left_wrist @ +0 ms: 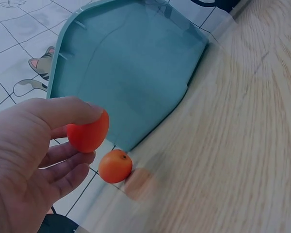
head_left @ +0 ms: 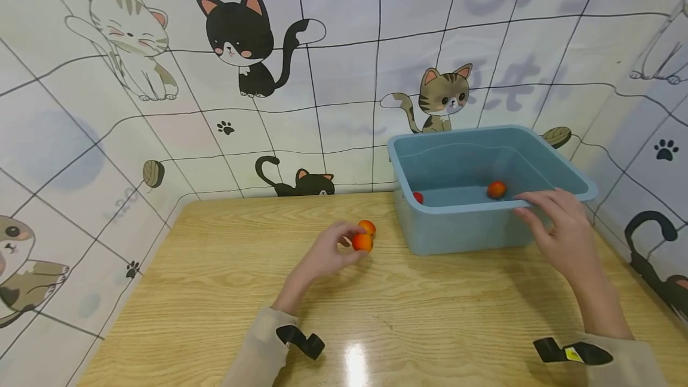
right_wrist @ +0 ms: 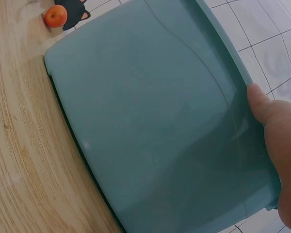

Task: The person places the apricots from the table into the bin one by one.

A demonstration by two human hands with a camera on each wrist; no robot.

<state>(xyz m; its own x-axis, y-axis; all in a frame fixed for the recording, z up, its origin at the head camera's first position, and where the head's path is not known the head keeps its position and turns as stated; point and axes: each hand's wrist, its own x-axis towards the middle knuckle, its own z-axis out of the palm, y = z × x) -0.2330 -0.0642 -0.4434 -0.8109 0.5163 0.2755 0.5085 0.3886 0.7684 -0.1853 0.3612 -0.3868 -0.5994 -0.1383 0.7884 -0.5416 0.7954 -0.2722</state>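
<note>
The left hand pinches a small round orange-red fruit between thumb and curled fingers, just above the light wooden tabletop. In the left wrist view the thumb lies over the top of that fruit and the fingers curl beneath it. A second small orange fruit with a dark stem dimple sits on the tabletop just beyond the held one, near the left wall of the bin; whether the two fruits touch cannot be told from the head view, but the left wrist view shows the second fruit apart from the hand and resting on the wood.

The right hand rests on the near rim of a blue-green rectangular plastic bin, fingers laid along the rim and the thumb on the outer wall; the right wrist view shows the thumb pressed against the bin's wall. How far the fingers curl over the rim cannot be told.

Inside the bin lie a third orange fruit, near the front wall toward the right, and a small red piece at the front left corner, partly hidden by the rim.

The bin stands at the back right of the tabletop, against a cat-patterned tiled backdrop.
</note>
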